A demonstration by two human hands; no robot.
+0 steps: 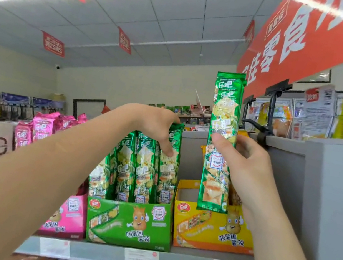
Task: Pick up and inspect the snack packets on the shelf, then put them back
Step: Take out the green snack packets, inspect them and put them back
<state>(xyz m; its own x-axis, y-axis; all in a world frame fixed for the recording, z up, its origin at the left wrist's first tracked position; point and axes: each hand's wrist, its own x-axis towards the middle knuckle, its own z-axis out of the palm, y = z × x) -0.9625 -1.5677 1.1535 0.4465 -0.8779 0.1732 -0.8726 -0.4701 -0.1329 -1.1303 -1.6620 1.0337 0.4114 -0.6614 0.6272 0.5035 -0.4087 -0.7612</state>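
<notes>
Shop shelf [98,253], green 乐吧 packet [221,138]

From my station I see two bare forearms, the left forearm [45,165] and the right forearm [280,236], smooth and slender, skin showing all the way from the edge of the view up to the wrists. The left hand [155,124] and the right hand [250,169] are bare as well, with long, slim fingers [246,150]. The nails are too blurred for me to tell their trim.
</notes>
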